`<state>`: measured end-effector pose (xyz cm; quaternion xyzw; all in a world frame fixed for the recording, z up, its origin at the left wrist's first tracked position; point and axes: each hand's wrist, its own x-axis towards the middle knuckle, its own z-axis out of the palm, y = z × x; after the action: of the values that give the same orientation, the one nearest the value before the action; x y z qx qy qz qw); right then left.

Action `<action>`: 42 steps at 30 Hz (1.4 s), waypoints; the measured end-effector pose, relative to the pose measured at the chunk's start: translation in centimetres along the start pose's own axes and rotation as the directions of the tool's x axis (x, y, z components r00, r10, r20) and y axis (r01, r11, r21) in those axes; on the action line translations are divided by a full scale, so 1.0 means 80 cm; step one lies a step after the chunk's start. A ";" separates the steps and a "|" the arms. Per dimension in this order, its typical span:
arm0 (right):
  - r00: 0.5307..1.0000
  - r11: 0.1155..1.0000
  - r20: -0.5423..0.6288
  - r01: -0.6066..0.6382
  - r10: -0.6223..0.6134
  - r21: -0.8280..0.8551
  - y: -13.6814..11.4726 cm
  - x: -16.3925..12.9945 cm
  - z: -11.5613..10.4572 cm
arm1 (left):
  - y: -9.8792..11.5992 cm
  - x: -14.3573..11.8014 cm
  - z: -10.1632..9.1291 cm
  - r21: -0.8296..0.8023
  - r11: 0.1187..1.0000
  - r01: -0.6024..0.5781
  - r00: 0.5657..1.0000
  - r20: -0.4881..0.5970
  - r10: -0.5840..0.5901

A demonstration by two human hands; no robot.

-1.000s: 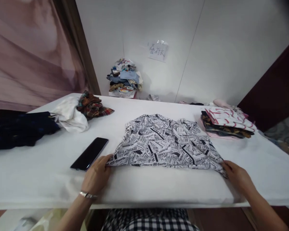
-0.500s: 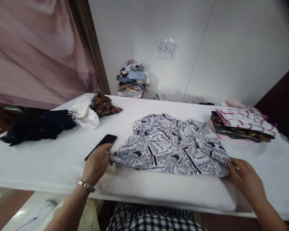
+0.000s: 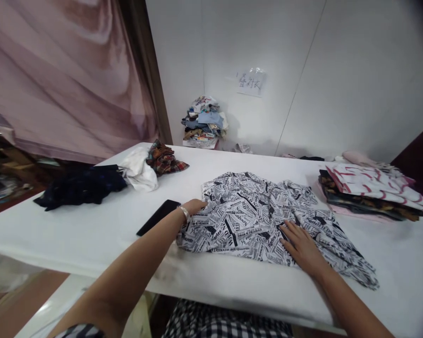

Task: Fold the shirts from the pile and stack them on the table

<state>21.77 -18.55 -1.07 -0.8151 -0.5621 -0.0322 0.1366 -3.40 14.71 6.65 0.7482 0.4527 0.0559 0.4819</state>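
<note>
Resting the right hand (image 3: 302, 246), opened flat, on a rumpled white garment (image 3: 241, 224) covered in black newspaper lettering, at the frame's lower centre; touching its left side with the left hand (image 3: 194, 206), cannot tell if gripping.

White table (image 3: 74, 239) — newspaper-print shirt (image 3: 238, 220) under the right fingers (image 3: 293, 231); phone (image 3: 158, 218) left of the left fingers (image 3: 196, 203), dark garment (image 3: 84, 187), white cloth (image 3: 140, 169), plaid garment (image 3: 165, 159) farther out — folded stack (image 3: 375, 188) beyond the right fingers.
</note>
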 end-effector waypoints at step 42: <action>1.000 0.999 -0.009 -0.014 0.015 0.050 -0.001 -0.002 -0.006 | -0.035 -0.089 -0.029 0.697 0.691 0.195 0.898 -0.410 0.160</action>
<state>21.70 -18.81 -0.59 -0.8153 -0.5561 -0.0209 0.1599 -10.53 11.43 8.22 0.8393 0.5415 0.0360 0.0336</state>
